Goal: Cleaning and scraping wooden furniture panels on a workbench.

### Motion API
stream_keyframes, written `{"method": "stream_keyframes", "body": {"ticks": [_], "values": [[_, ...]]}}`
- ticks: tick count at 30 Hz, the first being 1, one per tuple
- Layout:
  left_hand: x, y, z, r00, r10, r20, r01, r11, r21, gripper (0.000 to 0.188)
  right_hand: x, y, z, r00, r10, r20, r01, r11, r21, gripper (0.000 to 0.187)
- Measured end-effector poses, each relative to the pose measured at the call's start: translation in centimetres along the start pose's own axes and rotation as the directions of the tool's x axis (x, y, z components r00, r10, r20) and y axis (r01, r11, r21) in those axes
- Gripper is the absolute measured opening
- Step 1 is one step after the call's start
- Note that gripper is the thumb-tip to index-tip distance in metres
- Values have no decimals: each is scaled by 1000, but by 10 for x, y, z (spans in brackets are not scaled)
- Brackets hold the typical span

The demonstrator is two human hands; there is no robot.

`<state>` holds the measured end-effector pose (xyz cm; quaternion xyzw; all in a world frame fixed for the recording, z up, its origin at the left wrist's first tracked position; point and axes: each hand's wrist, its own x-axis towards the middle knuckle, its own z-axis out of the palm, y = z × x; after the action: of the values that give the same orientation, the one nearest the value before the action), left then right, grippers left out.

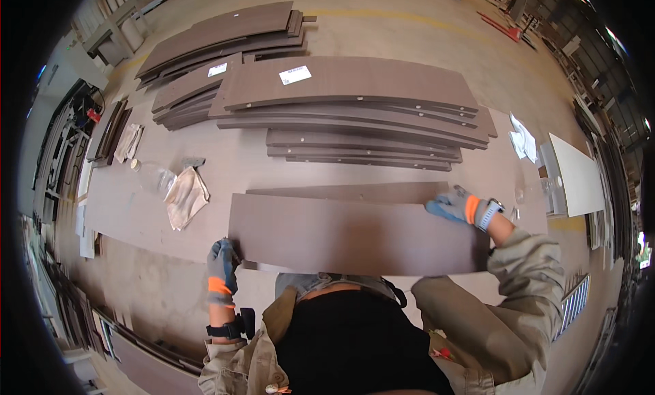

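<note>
A long brown board (pixel 355 235) lies close in front of my body, tilted a little, over another brown board (pixel 348 189) whose far edge shows behind it. My left hand (pixel 224 260), in a grey-blue glove with an orange cuff, is closed on the board's left end near its front corner. At the far right edge my right hand (pixel 453 205), gloved alike, grips the same board with its fingers over the edge. Just beyond is a stack of brown boards (pixel 348 84) with small holes along their edges and a white label (pixel 295 75) on top.
More boards (pixel 218 40) are piled at the far left. A crumpled cloth (pixel 186 198) and a clear bottle (pixel 155 178) lie on the left of the worktable (pixel 123 211). White paper (pixel 522 139) lies on the right, near a pale upright panel (pixel 576 177).
</note>
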<state>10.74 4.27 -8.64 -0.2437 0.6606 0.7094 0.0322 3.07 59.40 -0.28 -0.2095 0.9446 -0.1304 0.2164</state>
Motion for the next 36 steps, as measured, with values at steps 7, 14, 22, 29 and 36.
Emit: {"method": "stream_keyframes", "body": {"ticks": [7,14,22,29,36], "values": [[15,-18,9,977,-98,-189,85,993,-80,16,60,-3,11,953,302,31,-303,941,154,51],[18,-31,13,966,-189,-179,186,982,-32,19,77,16,40,930,241,-278,-254,967,-10,42],[8,42,44,957,248,-153,-174,907,383,22,124,-37,68,847,-107,-521,-25,970,-241,55],[-17,60,98,944,270,191,-322,616,719,26,80,-102,86,732,-67,-678,-69,983,-172,48],[-27,36,111,944,252,212,-324,825,463,14,73,-97,102,804,23,-594,-137,979,-148,45]]}}
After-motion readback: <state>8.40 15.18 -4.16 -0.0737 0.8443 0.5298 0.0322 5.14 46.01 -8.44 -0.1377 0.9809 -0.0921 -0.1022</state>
